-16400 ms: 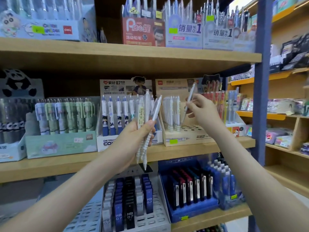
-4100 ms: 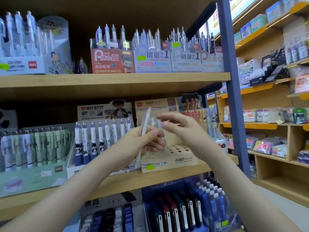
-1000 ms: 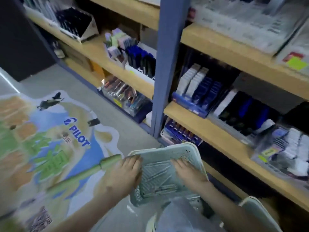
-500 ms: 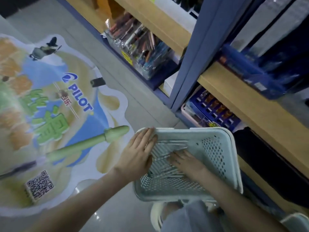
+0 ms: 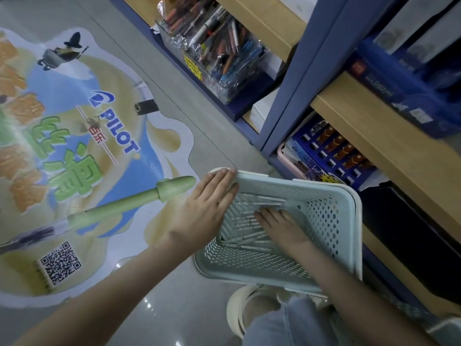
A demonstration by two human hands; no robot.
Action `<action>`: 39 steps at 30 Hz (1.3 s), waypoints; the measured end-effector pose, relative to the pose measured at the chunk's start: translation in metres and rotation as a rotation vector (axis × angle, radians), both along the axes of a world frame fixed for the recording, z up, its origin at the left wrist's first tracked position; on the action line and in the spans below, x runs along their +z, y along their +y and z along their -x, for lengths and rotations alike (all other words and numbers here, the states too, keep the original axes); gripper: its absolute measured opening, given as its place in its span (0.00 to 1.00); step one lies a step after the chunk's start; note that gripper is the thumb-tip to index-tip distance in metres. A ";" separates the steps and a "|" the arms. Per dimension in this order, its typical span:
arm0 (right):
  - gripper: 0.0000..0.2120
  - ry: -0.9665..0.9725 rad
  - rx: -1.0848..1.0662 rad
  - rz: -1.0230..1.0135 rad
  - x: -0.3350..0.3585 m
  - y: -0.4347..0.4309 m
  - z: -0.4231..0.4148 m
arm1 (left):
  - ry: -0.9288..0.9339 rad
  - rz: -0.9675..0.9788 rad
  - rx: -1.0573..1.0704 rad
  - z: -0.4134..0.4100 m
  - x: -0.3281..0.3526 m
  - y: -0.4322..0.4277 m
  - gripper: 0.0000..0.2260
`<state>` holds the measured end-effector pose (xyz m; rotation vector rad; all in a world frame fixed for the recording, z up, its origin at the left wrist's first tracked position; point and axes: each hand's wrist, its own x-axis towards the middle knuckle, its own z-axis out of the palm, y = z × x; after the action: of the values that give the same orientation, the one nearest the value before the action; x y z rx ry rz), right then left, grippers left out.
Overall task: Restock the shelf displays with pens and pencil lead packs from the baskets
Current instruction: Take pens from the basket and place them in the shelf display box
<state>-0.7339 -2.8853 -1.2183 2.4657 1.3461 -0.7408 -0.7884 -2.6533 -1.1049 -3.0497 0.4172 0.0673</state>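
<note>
the left hand (image 5: pixel 208 204) lies flat with straight fingers on the pale basket's (image 5: pixel 331 221) rim while the right hand (image 5: pixel 283 227) rests on pens (image 5: pixel 259 199) inside, its grip unclear.

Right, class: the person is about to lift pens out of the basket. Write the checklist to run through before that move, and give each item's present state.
1. Basket steadied: ok. The left hand rests with straight fingers on the left rim of the perforated basket.
2. Pens available: ok. Loose pens lie on the basket floor.
3. Picking hand at the pens: ok. The right hand is inside the basket, on top of them.
4. Pens actually gripped: cannot tell. The right hand's fingers are blurred.
5. Basket opening unobstructed: ok. Only the two hands are over it.
</note>
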 end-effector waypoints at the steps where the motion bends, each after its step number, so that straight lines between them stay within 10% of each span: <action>1: 0.24 -0.017 0.001 0.019 -0.002 0.001 -0.001 | -0.002 -0.001 0.003 0.000 0.000 0.000 0.25; 17: 0.13 -0.053 -0.244 0.001 -0.002 0.003 -0.006 | -0.091 -0.003 -0.008 0.007 -0.015 -0.025 0.18; 29: 0.17 -0.392 -0.231 -0.252 0.057 0.009 -0.005 | 0.224 0.047 0.077 -0.019 -0.041 -0.101 0.39; 39: 0.16 -0.306 -0.290 -0.417 0.098 -0.014 0.001 | -0.024 0.142 -0.110 -0.029 -0.032 -0.104 0.06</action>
<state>-0.7348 -2.8995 -1.1205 2.9862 1.1320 -0.1204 -0.7590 -2.7572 -1.1370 -3.1551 0.6121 -0.0044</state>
